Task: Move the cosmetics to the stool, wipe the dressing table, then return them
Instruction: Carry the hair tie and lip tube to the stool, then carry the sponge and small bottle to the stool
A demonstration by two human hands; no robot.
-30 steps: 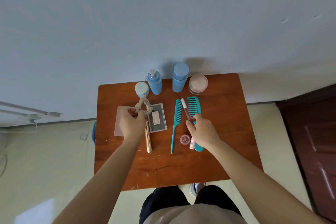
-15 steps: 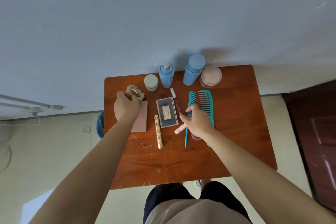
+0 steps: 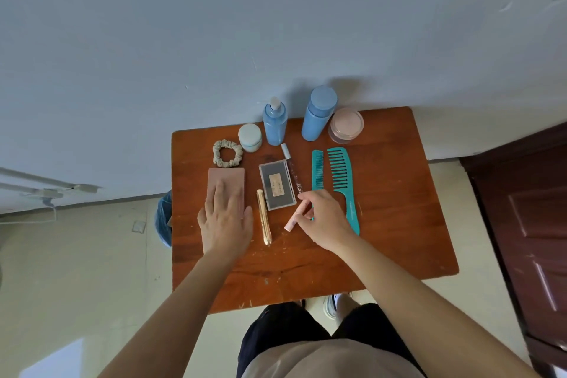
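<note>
Merely pinched by the right hand [image 3: 325, 219] at the centre of the bench [image 3: 399, 224], the pink tube [image 3: 291, 223] could slip and roll off; the left hand [image 3: 225, 221] lies flat on a case [image 3: 227, 178] at nine o'clock.

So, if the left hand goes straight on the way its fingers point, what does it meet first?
The left hand lies flat on the pink palette; past its far edge it would probably meet the beige scrunchie first.
</note>
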